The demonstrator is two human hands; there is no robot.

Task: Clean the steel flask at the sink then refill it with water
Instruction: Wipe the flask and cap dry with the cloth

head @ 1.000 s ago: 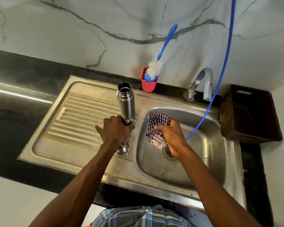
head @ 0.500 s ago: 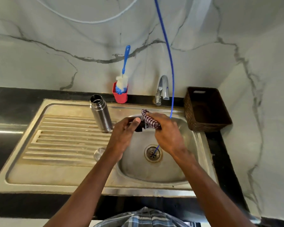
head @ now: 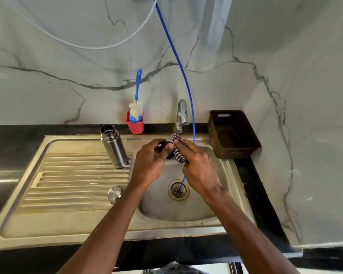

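The steel flask (head: 113, 147) stands upright and uncapped on the drainboard, left of the basin. Its steel outer cap (head: 115, 192) lies on the drainboard near my left forearm. Over the basin my left hand (head: 150, 162) grips a small black stopper (head: 165, 147). My right hand (head: 198, 165) holds a checked cloth (head: 178, 149) pressed against that stopper. Behind my hands the tap (head: 182, 113) rises from the counter.
A red cup (head: 135, 124) holding a blue bottle brush (head: 137, 95) stands at the wall. A blue hose (head: 186, 82) hangs down into the drain (head: 178, 189). A brown woven basket (head: 233, 133) sits right of the steel sink (head: 71, 220).
My left hand lifted the black stopper from the drainboard to above the basin. My right hand brought the cloth up against it. The view tilted upward.
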